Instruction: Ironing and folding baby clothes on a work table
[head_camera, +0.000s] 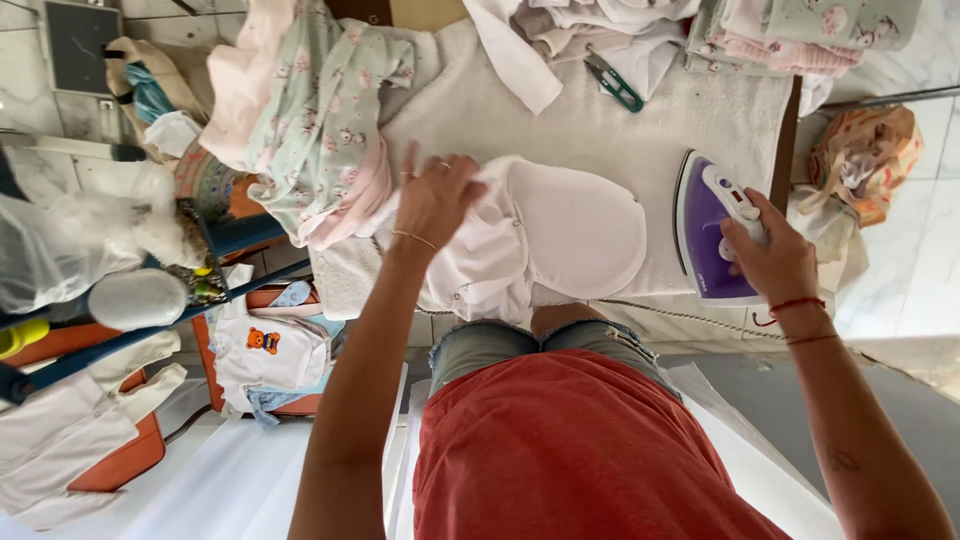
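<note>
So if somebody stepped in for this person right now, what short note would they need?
Left hand: pressed flat on the white baby garment, holding it down on the towel-covered ironing surface.
Right hand: fingers closed around the handle of the purple iron, which stands at the right edge, off the garment.
Done, by the look of it: a folded stack at the far right corner.
Left: the white garment is not yet under the iron; a floral garment and more clothes wait at the far left. Small snips lie near the top.
</note>
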